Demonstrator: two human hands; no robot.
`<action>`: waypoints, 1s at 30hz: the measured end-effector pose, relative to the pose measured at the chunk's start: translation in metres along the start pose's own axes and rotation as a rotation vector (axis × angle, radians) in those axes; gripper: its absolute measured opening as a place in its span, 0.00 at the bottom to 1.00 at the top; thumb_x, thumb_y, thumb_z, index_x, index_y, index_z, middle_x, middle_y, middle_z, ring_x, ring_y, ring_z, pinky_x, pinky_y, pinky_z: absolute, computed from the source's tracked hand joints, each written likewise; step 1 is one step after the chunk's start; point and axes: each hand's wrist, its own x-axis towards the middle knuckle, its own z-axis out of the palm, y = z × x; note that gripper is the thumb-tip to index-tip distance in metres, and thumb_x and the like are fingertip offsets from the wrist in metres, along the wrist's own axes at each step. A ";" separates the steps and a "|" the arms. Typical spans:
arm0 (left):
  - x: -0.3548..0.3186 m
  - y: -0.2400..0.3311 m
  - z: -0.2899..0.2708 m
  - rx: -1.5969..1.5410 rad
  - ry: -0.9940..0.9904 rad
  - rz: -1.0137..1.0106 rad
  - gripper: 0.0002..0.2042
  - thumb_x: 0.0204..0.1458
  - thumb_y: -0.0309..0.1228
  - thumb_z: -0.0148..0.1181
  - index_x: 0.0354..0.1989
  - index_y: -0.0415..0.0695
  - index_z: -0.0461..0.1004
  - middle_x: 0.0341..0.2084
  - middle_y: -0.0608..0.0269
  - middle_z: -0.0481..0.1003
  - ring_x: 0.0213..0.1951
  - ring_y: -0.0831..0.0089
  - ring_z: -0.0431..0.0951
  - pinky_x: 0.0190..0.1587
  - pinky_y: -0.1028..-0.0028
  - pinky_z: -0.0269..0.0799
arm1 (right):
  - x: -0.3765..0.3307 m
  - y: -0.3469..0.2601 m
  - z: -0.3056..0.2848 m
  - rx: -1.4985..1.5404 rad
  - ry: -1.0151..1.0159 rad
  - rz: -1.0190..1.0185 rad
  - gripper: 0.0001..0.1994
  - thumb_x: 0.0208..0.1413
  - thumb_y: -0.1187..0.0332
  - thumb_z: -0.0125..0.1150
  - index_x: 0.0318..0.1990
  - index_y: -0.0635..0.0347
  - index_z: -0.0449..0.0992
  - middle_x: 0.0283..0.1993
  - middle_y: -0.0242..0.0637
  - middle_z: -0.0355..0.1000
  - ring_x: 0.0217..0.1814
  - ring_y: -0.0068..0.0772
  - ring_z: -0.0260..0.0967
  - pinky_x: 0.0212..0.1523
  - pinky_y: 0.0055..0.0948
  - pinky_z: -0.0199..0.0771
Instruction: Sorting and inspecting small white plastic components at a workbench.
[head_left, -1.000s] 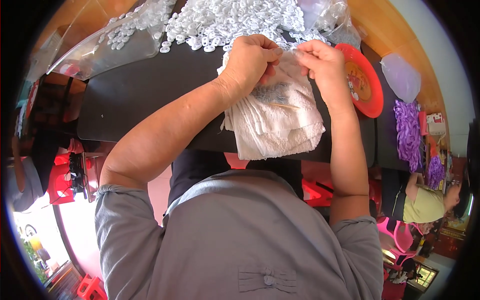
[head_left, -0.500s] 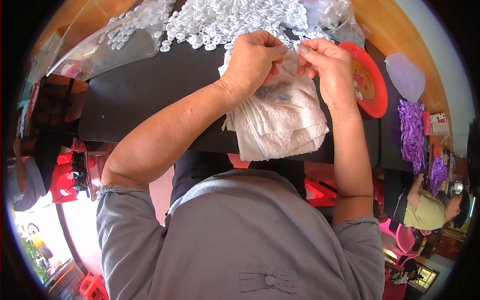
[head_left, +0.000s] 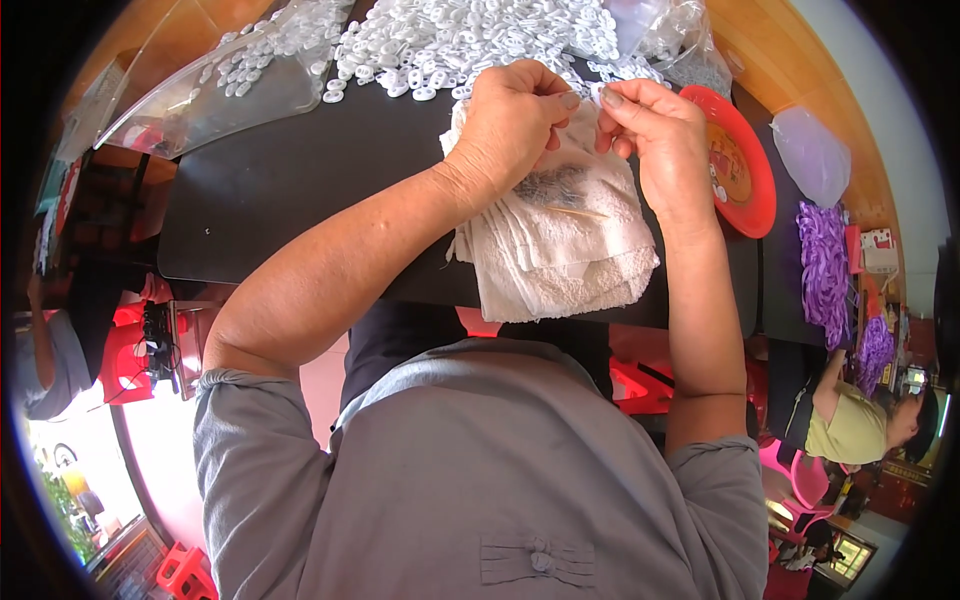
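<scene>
Both my hands are raised close together above a folded cream towel (head_left: 570,265), at the near edge of the pile. My right hand (head_left: 658,135) pinches a small white oval plastic piece (head_left: 597,92) between thumb and forefinger. Just to its left, my left hand (head_left: 508,125) is closed in a pinch; whatever lies between its fingertips is too small to make out. A patch of thin dark bits (head_left: 553,188) and a slim light-coloured stick (head_left: 577,212) rest on the towel below. Beyond my hands spreads a heap of white oval plastic pieces (head_left: 470,42), many with holes.
The dark table (head_left: 300,215) carries a clear plastic tub (head_left: 225,115) on its side at left, holding more pieces. To the right stand a red plate (head_left: 755,205), clear bags (head_left: 690,50) and purple strips (head_left: 825,270). Another person (head_left: 850,425) is at far right.
My hands keep nearly the same place and pinch. The whole view has shifted very slightly; nothing else visibly differs.
</scene>
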 end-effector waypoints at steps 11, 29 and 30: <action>0.001 -0.002 0.000 0.061 0.032 0.035 0.07 0.50 0.26 0.60 0.29 0.34 0.74 0.18 0.63 0.73 0.18 0.79 0.70 0.22 0.76 0.69 | -0.004 0.001 0.010 -0.106 0.071 -0.076 0.07 0.56 0.69 0.60 0.35 0.65 0.78 0.26 0.29 0.72 0.24 0.18 0.66 0.26 0.16 0.57; 0.003 -0.006 -0.002 0.258 0.037 0.172 0.06 0.51 0.26 0.59 0.30 0.35 0.74 0.19 0.65 0.72 0.21 0.80 0.70 0.21 0.78 0.66 | 0.001 0.003 -0.001 0.012 -0.022 0.016 0.08 0.57 0.69 0.59 0.36 0.65 0.77 0.26 0.30 0.71 0.26 0.22 0.68 0.26 0.19 0.59; 0.002 -0.005 -0.001 0.248 0.022 0.162 0.05 0.54 0.26 0.58 0.31 0.36 0.74 0.19 0.69 0.71 0.18 0.85 0.69 0.16 0.82 0.61 | 0.002 0.005 -0.003 0.099 -0.070 0.072 0.08 0.58 0.69 0.58 0.36 0.66 0.77 0.26 0.31 0.71 0.26 0.24 0.68 0.26 0.19 0.59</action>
